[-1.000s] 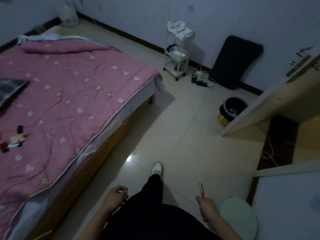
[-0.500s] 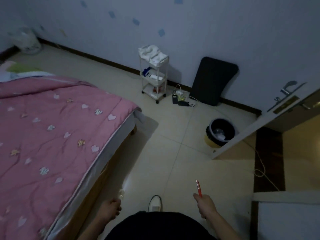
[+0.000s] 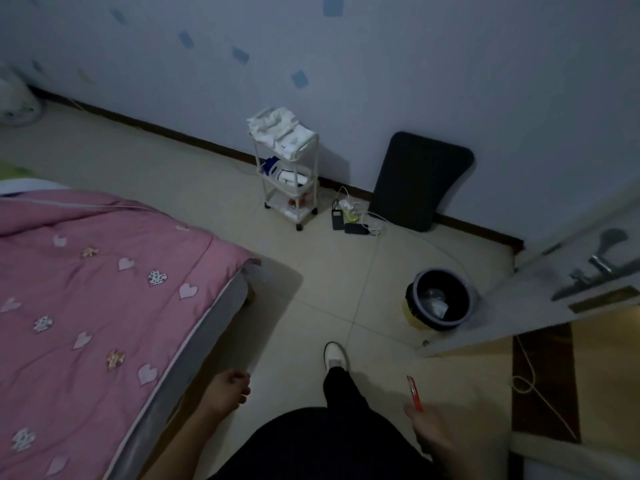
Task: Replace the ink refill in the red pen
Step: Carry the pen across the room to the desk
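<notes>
Right hand fingers pinch pen low. Left hand fingers loosely curled, empty. Risk: dim light, standing; opened pen may shed small parts onto floor.

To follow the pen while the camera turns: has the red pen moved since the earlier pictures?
Yes. The red pen, held in the right hand, has come forward, nearer to the waste bin standing on the floor.

Red pen in right hand, seemingly pinched
</notes>
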Demonstrator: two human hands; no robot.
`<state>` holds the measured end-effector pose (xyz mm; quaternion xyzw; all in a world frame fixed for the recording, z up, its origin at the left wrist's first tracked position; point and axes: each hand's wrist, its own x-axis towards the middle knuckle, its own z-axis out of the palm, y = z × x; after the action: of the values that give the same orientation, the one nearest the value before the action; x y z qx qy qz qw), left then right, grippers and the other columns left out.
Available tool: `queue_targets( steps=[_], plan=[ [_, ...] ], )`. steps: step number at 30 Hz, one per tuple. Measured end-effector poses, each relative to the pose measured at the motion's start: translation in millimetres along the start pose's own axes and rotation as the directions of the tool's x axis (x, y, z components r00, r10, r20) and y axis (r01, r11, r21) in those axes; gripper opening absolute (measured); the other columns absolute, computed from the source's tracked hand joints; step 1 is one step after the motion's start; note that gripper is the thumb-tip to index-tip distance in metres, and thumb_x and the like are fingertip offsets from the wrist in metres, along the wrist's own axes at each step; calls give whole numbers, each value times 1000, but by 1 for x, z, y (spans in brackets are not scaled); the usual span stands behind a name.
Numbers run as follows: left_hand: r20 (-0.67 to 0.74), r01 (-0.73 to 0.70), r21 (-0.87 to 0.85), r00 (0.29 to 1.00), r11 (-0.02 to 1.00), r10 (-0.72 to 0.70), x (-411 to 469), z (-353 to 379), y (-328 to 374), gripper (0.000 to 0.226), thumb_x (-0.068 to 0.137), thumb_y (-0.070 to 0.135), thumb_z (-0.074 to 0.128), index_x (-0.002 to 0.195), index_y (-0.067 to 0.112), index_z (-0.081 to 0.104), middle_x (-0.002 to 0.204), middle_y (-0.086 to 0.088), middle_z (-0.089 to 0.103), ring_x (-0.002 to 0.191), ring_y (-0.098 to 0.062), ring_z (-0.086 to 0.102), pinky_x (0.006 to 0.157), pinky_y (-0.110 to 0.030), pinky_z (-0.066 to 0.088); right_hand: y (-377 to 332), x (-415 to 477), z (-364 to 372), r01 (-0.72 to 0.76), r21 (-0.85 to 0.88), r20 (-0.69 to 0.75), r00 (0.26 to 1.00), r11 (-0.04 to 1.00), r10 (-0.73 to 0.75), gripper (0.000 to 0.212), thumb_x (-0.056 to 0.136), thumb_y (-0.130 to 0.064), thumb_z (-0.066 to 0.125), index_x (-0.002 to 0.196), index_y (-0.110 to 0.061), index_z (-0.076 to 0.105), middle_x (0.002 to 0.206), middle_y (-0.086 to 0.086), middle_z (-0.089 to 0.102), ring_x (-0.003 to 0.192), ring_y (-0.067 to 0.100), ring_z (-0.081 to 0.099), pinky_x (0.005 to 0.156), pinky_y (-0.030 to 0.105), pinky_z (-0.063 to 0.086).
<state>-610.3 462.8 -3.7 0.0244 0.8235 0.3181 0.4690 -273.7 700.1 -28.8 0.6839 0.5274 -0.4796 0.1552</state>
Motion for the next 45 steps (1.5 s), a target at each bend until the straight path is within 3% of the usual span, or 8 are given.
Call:
queue_targets(
  steps=[12, 16, 23, 29, 34, 36, 39, 45],
  plan=[
    [-192, 145, -246, 962, 958, -195, 78, -11, 92, 12, 92, 16, 54, 88, 11, 65, 71, -8, 68, 56, -18, 56, 54, -27, 43, -291, 84, -48, 303, -329, 206, 947, 894, -246, 27, 94, -29, 56, 70, -16, 57, 67, 5, 57, 72, 21, 56, 60, 29, 35],
    [-218, 182, -375, 936, 909, -277, 106, -18, 109, 12, 91, 14, 54, 86, 9, 65, 67, -6, 65, 53, -18, 53, 52, -25, 39, -377, 107, -35, 391, -337, 261, 913, 857, -314, 34, 95, -27, 57, 63, -16, 54, 61, 4, 55, 64, 22, 55, 60, 30, 35],
    [-179, 193, -542, 924, 818, -337, 187, -51, 166, 17, 96, 10, 52, 80, 8, 59, 66, -11, 60, 46, -16, 48, 47, -20, 34, -500, 150, -21, 395, -373, 239, 915, 839, -325, 38, 94, -25, 60, 58, -15, 51, 55, 2, 51, 59, 23, 53, 55, 32, 34],
    [-189, 153, -504, 941, 850, -282, 256, -118, 253, 19, 94, 9, 52, 79, 7, 63, 63, -9, 61, 51, -19, 51, 51, -23, 36, -588, 185, -29, 287, -418, 241, 950, 862, -200, 29, 95, -28, 57, 83, -6, 70, 61, 7, 59, 61, 24, 58, 60, 31, 41],
    [-254, 62, -524, 941, 849, -225, 306, -188, 324, 18, 97, 12, 51, 86, 5, 64, 69, -13, 61, 53, -19, 51, 50, -23, 38, -666, 208, -23, 231, -417, 240, 961, 879, -139, 23, 99, -33, 49, 93, -16, 64, 68, 8, 55, 55, 19, 51, 51, 31, 40],
    [-267, 45, -537, 938, 842, -221, 324, -212, 342, 18, 96, 7, 49, 84, 5, 64, 69, -12, 63, 55, -19, 51, 51, -23, 37, -699, 211, -12, 257, -429, 223, 959, 866, -174, 17, 97, -28, 49, 82, -28, 57, 68, 6, 56, 57, 20, 54, 57, 31, 41],
    [-284, 50, -560, 926, 827, -249, 349, -240, 359, 20, 91, -1, 43, 83, 3, 60, 70, -14, 61, 55, -21, 50, 51, -24, 34, -747, 221, 7, 281, -484, 225, 955, 829, -192, 26, 94, -24, 49, 69, -20, 54, 61, 4, 50, 56, 21, 50, 59, 30, 37],
    [-297, 87, -635, 890, 767, -347, 397, -285, 370, 21, 92, -4, 41, 81, 4, 57, 66, -14, 56, 50, -19, 46, 46, -21, 32, -864, 242, 66, 402, -541, 342, 908, 739, -244, 21, 93, -22, 49, 80, -10, 60, 51, 2, 42, 44, 17, 39, 44, 22, 27]
  ],
)
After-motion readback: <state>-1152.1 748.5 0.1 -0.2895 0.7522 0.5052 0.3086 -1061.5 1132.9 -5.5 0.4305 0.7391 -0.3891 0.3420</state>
